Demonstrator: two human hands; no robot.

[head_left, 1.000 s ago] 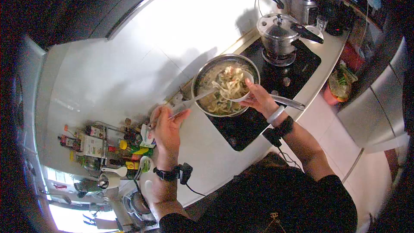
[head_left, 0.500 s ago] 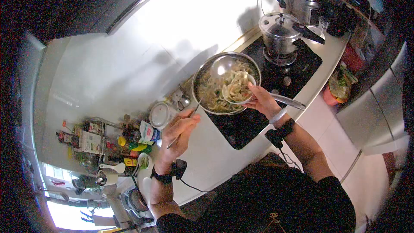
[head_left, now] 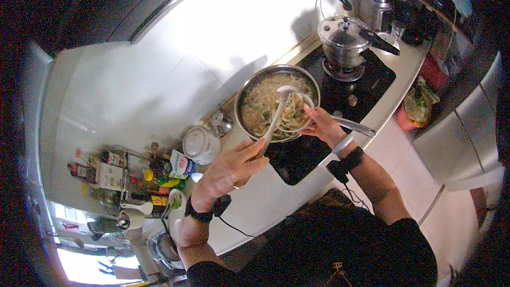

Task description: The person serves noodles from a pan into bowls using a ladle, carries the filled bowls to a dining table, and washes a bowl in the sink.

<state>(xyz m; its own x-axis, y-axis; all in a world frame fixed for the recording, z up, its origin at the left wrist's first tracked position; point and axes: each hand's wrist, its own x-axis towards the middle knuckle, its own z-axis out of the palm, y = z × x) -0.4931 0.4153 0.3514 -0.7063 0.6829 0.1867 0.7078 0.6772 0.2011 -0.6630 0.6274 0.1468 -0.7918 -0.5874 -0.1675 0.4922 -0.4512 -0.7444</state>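
My left hand (head_left: 231,170) is closed around the handle of a ladle (head_left: 275,119). The ladle's head is over the upper left part of a small bowl (head_left: 291,127) of noodles. My right hand (head_left: 325,126) grips that bowl by its right rim, thumb on top. The bowl is above the right side of a steel pan (head_left: 239,111), which holds noodles (head_left: 268,93) in broth and stands on the black stove (head_left: 300,162). The pan's handle (head_left: 356,126) points right, beside my right wrist.
A pressure cooker (head_left: 344,45) stands on the back burner, a glass lid (head_left: 332,0) and a blender (head_left: 377,8) behind it. Left of the pan are a white lidded jar (head_left: 201,145) and several bottles and packets (head_left: 159,175). A red container (head_left: 414,114) is at the right.
The ladle tipped over the pan and bowl, then turned; its head is now above the bowl. My left hand went left and down, then came back right. The bowl stayed nearly in place.
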